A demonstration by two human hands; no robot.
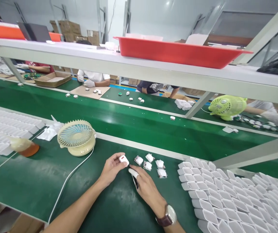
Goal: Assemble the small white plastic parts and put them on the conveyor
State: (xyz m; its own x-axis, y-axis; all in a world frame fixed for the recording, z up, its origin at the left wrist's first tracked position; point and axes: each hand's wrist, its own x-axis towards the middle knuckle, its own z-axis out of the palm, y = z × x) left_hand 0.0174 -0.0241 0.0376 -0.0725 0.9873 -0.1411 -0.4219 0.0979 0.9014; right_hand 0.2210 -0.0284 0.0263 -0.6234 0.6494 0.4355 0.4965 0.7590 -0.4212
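nearest me on the right, a brown-strapped round wristwatch (167,216) sat on the right wrist, and beside it a packed block of hollow white plastic shells (214,197) covered that end of the dark green flat-topped bench (119,207). bare right hand (145,183), a white cover on what looked like the thumb; a slim dark tool (135,183) showed under the palm, couldn't tell how firmly it was gripped. its fingertips were just beside the held piece, contact unclear.

bare left hand (111,168): thumb and fingers pinched together on a small white rounded-square plastic unit with a red mark (123,160), held up over the bench. unit looked light, stiff, smooth, so probably a bit slippery; hard outside, maybe delicate inside. best hold by the side edges, off the red mark.

just past the right fingers lay five small white lumpy parts with clear-looking edges (147,166), loosely grouped, not touched. off left, a round cream plastic fan with blue blades (77,137) and a squeeze bottle of amber liquid (26,147), near more white plastic cases (5,129).

beyond ran a long green conveyor belt (139,118) with a few white bits; across it, gloved co-workers' hands (89,83) by a flat brown cardboard sheet (80,92), and a lime-green plastic fan (227,106). on the overhead shelf, a long shallow red plastic tray (177,51); brown cartons (68,30) behind.
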